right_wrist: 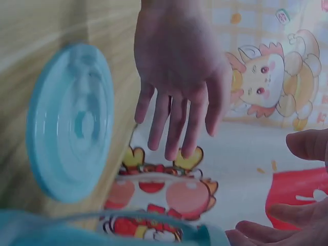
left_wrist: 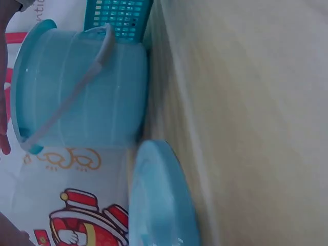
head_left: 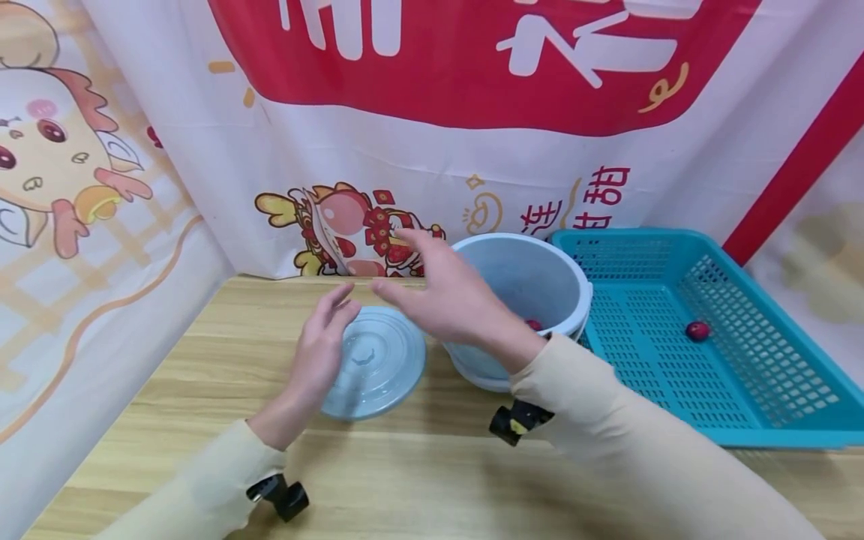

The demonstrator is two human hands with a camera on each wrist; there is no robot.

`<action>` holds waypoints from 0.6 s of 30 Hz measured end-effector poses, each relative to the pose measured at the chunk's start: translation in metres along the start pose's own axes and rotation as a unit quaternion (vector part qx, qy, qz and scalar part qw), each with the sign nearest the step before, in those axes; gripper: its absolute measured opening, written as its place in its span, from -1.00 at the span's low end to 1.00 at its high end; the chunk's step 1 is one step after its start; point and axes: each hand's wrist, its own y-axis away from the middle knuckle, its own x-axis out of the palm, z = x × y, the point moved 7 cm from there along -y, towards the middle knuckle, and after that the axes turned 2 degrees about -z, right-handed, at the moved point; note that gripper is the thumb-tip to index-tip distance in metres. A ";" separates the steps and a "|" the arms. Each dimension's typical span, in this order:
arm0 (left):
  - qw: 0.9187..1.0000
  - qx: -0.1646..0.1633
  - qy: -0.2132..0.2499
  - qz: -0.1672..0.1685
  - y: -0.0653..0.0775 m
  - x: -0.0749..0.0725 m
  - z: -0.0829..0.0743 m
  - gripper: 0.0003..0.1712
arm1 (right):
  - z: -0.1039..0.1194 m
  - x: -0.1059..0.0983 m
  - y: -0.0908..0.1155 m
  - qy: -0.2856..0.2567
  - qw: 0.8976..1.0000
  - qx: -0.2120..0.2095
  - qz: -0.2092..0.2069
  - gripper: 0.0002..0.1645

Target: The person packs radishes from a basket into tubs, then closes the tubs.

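Observation:
A round light-blue lid (head_left: 378,375) lies on the wooden table, left of a light-blue bucket (head_left: 482,367) with a handle. My left hand (head_left: 316,356) hovers over the lid's left edge, fingers extended and nothing in them. From the right wrist view, that left hand (right_wrist: 179,66) shows its fingers spread and straight, apart from the lid (right_wrist: 72,123). My right hand (head_left: 448,292) is in the air beside the bucket's rim, fingers extended and holding nothing. Inside the bucket, a small red fruit (head_left: 533,325) shows, partly hidden by the right forearm.
A teal plastic basket (head_left: 776,436) stands right of the bucket, with one small dark-red fruit (head_left: 697,331) in it. A printed cloth (head_left: 405,142) hangs behind the table (head_left: 378,480), and another covers the left side.

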 end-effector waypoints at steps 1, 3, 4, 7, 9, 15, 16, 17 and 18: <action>1.000 0.008 0.004 0.006 -0.001 0.005 -0.004 -0.32 | -0.002 -0.006 0.000 0.003 1.000 0.006 -0.001 -0.04; 0.999 0.025 0.012 0.018 -0.002 0.015 -0.012 -0.34 | -0.008 -0.019 0.001 0.013 1.000 0.015 -0.006 -0.04; 0.999 0.033 0.013 0.025 -0.002 0.020 -0.016 -0.35 | -0.011 -0.025 0.002 0.019 1.000 0.018 -0.008 -0.04; 0.997 0.067 0.002 0.047 -0.001 0.036 -0.031 -0.36 | -0.022 -0.044 0.004 0.027 0.999 0.021 -0.016 -0.07; 0.993 0.097 -0.016 0.061 -0.001 0.048 -0.040 -0.35 | -0.029 -0.056 0.007 0.027 0.999 0.019 -0.023 -0.09; 0.982 0.158 -0.046 0.092 -0.003 0.081 -0.057 -0.31 | -0.053 -0.090 0.013 0.036 0.998 0.024 -0.052 -0.09; 0.981 0.160 -0.045 0.095 -0.004 0.085 -0.058 -0.31 | -0.058 -0.095 0.015 0.039 0.997 0.028 -0.056 -0.08; 0.981 0.162 -0.047 0.097 -0.004 0.089 -0.058 -0.30 | -0.063 -0.100 0.016 0.043 0.997 0.031 -0.061 -0.08; 0.980 0.165 -0.049 0.099 -0.005 0.093 -0.058 -0.29 | -0.069 -0.105 0.018 0.046 0.996 0.035 -0.066 -0.07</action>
